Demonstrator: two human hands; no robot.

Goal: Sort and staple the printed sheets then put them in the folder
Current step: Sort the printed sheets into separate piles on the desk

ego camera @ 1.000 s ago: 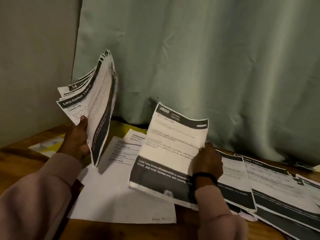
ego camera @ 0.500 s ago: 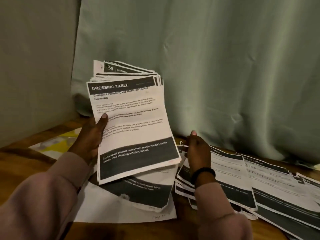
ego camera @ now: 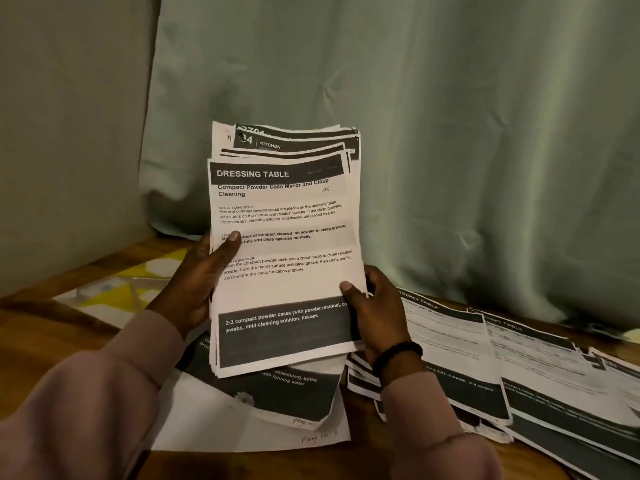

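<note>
So both hands have a grip on the same stack of printed sheets (ego camera: pixel 284 251), held up off the worktop (ego camera: pixel 41 327) and tilted toward the camera. Left hand (ego camera: pixel 199 282) is wrapped round the stack's edge at about 9 o'clock, thumb lying across the front page. Right hand (ego camera: pixel 375 306) clamps the corner at roughly 4 o'clock, thumb on the front, fingers curled behind. There's a dark wristband (ego camera: pixel 398 356) on that wrist, and both arms are in pale pink sleeves (ego camera: pixel 90 410).

Top page has a dark header reading DRESSING TABLE, and behind it a sheet marked KITCHEN pokes out at 12 o'clock. The stack's edges aren't squared up.

Moving outward: directly under the stack, at 6 o'clock, a loose sheet (ego camera: pixel 294 396) with a dark band lies on a plain white page (ego camera: pixel 242 434) with handwriting near its bottom edge. Out at 3 to 4 o'clock, more printed sheets (ego camera: pixel 460 358) are spread in overlapping rows across the worktop. At 9 o'clock there's something yellow and white (ego camera: pixel 114 289) lying flat, can't tell what it is. A pale green curtain (ego camera: pixel 450 133) hangs behind everything.
</note>
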